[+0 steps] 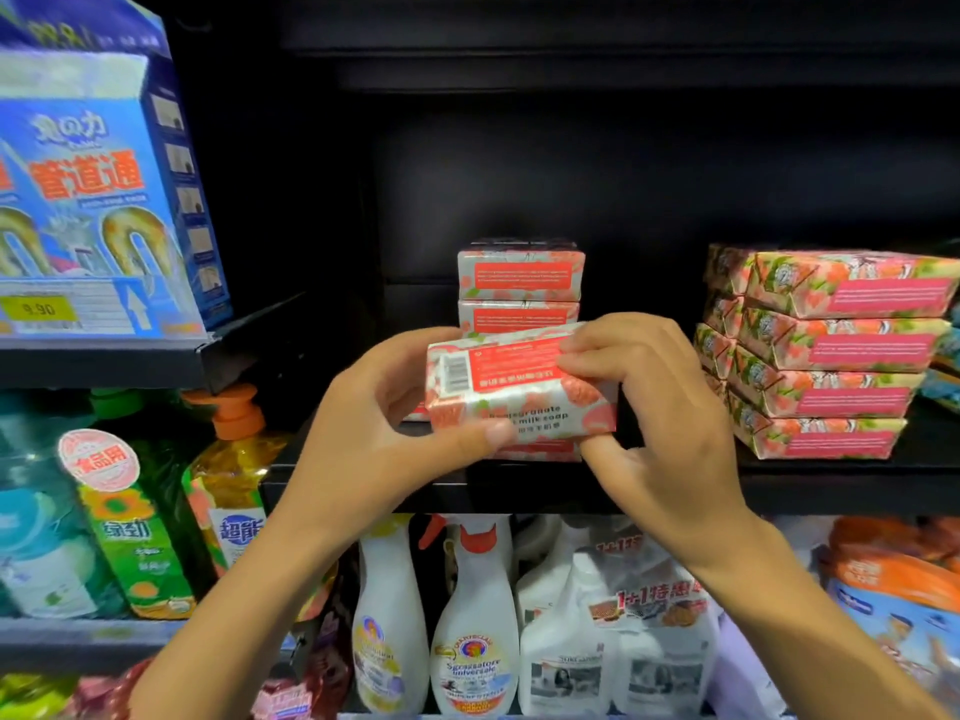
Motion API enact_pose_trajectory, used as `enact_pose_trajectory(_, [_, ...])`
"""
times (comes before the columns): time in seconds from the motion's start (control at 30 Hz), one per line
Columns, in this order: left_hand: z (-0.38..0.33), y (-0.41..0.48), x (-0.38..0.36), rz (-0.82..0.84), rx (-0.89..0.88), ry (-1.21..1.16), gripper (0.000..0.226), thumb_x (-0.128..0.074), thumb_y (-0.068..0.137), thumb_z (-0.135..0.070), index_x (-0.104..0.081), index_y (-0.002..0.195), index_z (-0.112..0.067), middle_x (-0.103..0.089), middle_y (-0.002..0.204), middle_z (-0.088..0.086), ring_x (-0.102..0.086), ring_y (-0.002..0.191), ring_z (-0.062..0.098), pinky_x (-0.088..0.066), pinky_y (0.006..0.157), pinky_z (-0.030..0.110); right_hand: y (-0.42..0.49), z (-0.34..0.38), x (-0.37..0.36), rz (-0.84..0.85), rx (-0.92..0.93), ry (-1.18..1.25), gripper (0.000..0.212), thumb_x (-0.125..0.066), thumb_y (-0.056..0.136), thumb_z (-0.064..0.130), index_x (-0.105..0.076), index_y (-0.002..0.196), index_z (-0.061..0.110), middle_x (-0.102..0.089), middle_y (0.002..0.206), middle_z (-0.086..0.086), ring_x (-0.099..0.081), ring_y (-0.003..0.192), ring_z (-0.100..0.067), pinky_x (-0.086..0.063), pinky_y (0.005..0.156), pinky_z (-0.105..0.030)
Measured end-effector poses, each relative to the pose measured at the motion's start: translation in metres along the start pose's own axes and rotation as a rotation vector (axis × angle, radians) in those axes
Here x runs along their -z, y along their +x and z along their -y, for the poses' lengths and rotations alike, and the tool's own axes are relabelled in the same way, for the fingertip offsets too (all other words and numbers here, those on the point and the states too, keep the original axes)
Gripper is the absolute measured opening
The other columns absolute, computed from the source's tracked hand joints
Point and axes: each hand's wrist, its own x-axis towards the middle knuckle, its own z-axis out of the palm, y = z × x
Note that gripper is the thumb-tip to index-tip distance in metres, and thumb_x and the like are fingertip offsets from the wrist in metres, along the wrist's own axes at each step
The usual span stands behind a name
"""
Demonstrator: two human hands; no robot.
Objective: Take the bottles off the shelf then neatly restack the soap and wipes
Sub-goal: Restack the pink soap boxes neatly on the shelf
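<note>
Both hands hold one pomegranate milk soap bar [519, 392] in red and white wrap, tilted, just in front of the black shelf [519, 485]. My left hand [384, 423] grips its left end with the thumb under its front. My right hand [654, 407] pinches its right end. Behind it rises a short stack of the same soap [519, 278], partly hidden by the held bar. To the right sits a taller stack of flower-patterned soap bars [826, 350], several high. No bottles stand on this shelf section.
White spray bottles [475, 626] fill the shelf below. Green and orange dish-soap bottles [228, 480] stand at lower left under a shelf bearing blue drain-cleaner boxes [98, 189]. The shelf's left part and back are dark.
</note>
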Motion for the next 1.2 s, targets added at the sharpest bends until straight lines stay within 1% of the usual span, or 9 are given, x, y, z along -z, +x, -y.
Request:
enact_pose_trajectory(0.1, [0.002,0.0,0.001,-0.009,-0.047,0.045,0.062,-0.081,0.056,-0.038,-0.059,0.112,-0.022,-0.067,0.109,-0.013,-0.065,0.102,0.006,-0.052,0.078,0.016,0.001,-0.004,-0.002,0.103,-0.051,0.036,0.042,-0.068,0.074,0.011,-0.047,0.11,0.011,-0.054,0.12,-0.009,-0.047,0.117,-0.017,-0.036,0.101,-0.019])
enact_pose_trajectory(0.27, [0.008,-0.001,0.008,0.0,-0.247,0.153,0.064,-0.082,0.064,-0.035,-0.051,0.119,-0.026,-0.059,0.12,-0.012,-0.057,0.117,0.014,-0.048,0.094,0.025,0.007,0.0,0.01,0.422,-0.452,0.429,0.109,-0.084,0.06,0.042,-0.02,0.147,0.027,-0.035,0.143,0.013,-0.036,0.13,0.002,-0.037,0.101,-0.014])
enact_pose_trajectory(0.37, [0.012,0.0,0.005,0.008,-0.347,0.148,0.051,-0.077,0.074,-0.038,-0.052,0.118,-0.03,-0.055,0.127,-0.009,-0.05,0.126,0.017,-0.044,0.101,0.034,0.014,0.005,0.013,0.411,-0.569,0.631,0.086,-0.079,0.061,0.033,-0.037,0.135,0.035,-0.055,0.122,0.027,-0.055,0.108,0.01,-0.044,0.084,-0.007])
enact_pose_trajectory(0.5, [0.014,-0.003,0.004,-0.001,-0.347,0.175,0.064,-0.077,0.073,-0.028,-0.045,0.128,-0.03,-0.043,0.143,-0.007,-0.04,0.135,0.017,-0.044,0.102,0.042,0.016,0.011,0.01,0.28,-0.527,0.601,0.056,-0.083,0.061,0.024,-0.057,0.11,0.029,-0.064,0.106,0.018,-0.062,0.099,0.002,-0.049,0.078,-0.011])
enact_pose_trajectory(0.63, [0.01,-0.006,0.012,-0.012,-0.067,0.066,0.094,-0.082,0.057,-0.052,-0.039,0.138,-0.03,-0.055,0.133,-0.008,-0.053,0.123,0.011,-0.049,0.093,0.024,0.009,0.013,-0.001,0.115,-0.254,0.299,0.038,-0.074,0.069,0.006,-0.057,0.101,0.014,-0.058,0.102,0.011,-0.054,0.101,0.004,-0.041,0.082,-0.005])
enact_pose_trajectory(0.77, [0.011,-0.003,0.013,-0.008,0.136,-0.023,0.068,-0.076,0.054,-0.045,-0.062,0.115,-0.021,-0.07,0.108,-0.007,-0.067,0.101,0.011,-0.055,0.085,0.028,0.0,0.008,-0.018,0.034,-0.111,0.239,0.043,-0.075,0.07,0.0,-0.05,0.102,0.011,-0.05,0.108,0.005,-0.051,0.106,-0.003,-0.04,0.092,-0.01])
enact_pose_trajectory(0.97, [0.015,-0.01,0.025,-0.162,0.046,-0.029,0.066,-0.082,0.052,-0.056,-0.066,0.105,-0.021,-0.072,0.103,-0.003,-0.069,0.097,0.015,-0.056,0.077,0.025,-0.004,0.01,-0.018,0.112,-0.241,0.249,0.044,-0.068,0.079,0.023,-0.046,0.117,0.019,-0.05,0.118,0.01,-0.049,0.113,0.0,-0.039,0.093,-0.007])
enact_pose_trajectory(1.1, [0.023,-0.005,0.035,-0.373,0.061,-0.005,0.042,-0.075,0.061,-0.043,-0.068,0.099,-0.027,-0.073,0.097,-0.009,-0.069,0.093,0.009,-0.054,0.077,0.02,-0.015,0.011,-0.014,0.125,-0.294,0.181,0.049,-0.071,0.077,0.03,-0.05,0.12,0.02,-0.052,0.114,0.013,-0.049,0.108,0.005,-0.037,0.088,-0.003])
enact_pose_trajectory(1.2, [0.029,-0.001,0.035,-0.422,0.078,0.111,0.032,-0.081,0.068,-0.04,-0.067,0.096,-0.029,-0.073,0.093,-0.013,-0.067,0.091,0.001,-0.05,0.073,0.012,-0.028,0.01,-0.022,0.238,-0.226,0.084,0.034,-0.06,0.082,0.039,-0.057,0.11,0.02,-0.059,0.106,0.008,-0.055,0.1,-0.006,-0.045,0.085,-0.015])
